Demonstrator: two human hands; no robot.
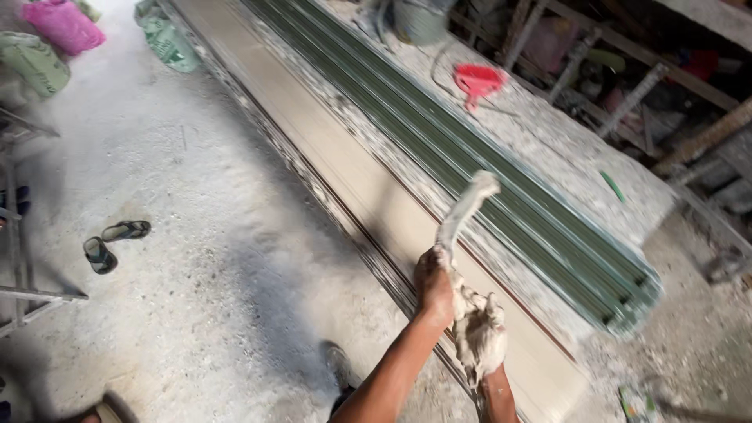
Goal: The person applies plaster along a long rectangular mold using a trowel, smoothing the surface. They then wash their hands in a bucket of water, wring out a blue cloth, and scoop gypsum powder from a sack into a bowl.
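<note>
1. Both forearms rise from the bottom edge of the frame, right of centre, and meet over a long beige panel [368, 188]. The left hand [433, 283] is closed around the middle of a dusty white rag [468, 274]. The right hand [484, 333] sits just below and to the right of it, bunched into the lower wad of the same cloth, though how tightly its fingers close is hard to tell under the cloth and dust.
2. Largest in view, the pale dusty concrete floor [196, 235] fills the left half of the frame.
3. That beige panel runs as a diagonal from the top centre down to the lower right, lying flat with a dark stripe along each long edge.
4. A stack of green ribbed strips [486, 172] lies parallel to the panel on its right side, ending at the right middle of the frame.
5. Beyond the strips, a speckled stone slab [564, 149] takes up the upper right.
6. The rag's free end sticks up and curls over the panel, between the panel and the green strips.
7. A red plastic scoop [478, 80] rests on the slab near the top centre.
8. A pair of dark sandals [113, 241] lies on the floor at the middle left, well apart from the hands.
9. A pink bag [63, 23] and green sacks [35, 63] sit in the upper left corner.
</note>
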